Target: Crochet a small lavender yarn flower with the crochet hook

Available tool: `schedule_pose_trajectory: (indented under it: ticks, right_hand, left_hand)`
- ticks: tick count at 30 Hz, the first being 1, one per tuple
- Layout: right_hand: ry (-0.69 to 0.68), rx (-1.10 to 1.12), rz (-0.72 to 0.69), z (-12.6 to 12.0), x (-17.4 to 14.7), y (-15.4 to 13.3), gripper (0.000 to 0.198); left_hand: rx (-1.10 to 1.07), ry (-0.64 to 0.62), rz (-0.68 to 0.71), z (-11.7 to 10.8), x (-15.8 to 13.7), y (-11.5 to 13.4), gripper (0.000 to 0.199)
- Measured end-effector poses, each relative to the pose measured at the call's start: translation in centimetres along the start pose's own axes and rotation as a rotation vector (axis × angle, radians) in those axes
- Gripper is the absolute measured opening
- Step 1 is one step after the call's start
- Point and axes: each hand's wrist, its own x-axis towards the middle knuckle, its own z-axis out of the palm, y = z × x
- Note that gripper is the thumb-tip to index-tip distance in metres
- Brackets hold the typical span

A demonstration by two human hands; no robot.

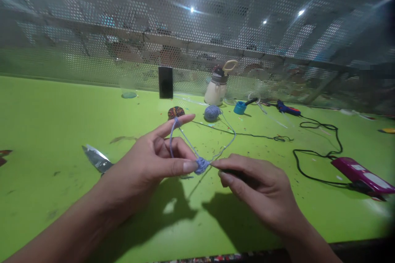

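Between thumb and fingers, my left hand (157, 158) pinches a small blue-purple crochet piece (202, 165). Yarn of the same colour loops over its raised index finger. My right hand (256, 189) is closed around a thin dark tool, seemingly a crochet hook (234, 171), mostly hidden in the palm; its tip meets the piece's right edge. From the piece, a strand runs up to a blue-purple yarn ball (212, 113) on the green table. Behind my left index finger sits a dark multicoloured yarn ball (176, 112).
Scissors (97, 159) lie partly behind my left forearm. At the back stand a dark phone (166, 82), a clear cup (128, 86) and a bottle (216, 88). A blue container (240, 107), a glue gun (288, 109) and a magenta power strip (361, 174) with black cord are rightward.
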Motion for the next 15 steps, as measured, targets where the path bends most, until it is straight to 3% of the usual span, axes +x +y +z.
schedule_pose_trajectory:
  ticks: [10,15]
  right_hand:
    - [-0.006,0.047,0.051,0.09,-0.02,0.00,0.020]
    - [-0.036,0.216,0.175,0.31,0.09,0.24,0.015]
  left_hand:
    - [0.009,-0.005,-0.006,0.07,0.17,-0.05,0.099]
    - [0.054,-0.003,-0.012,-0.04,0.23,-0.08,0.078]
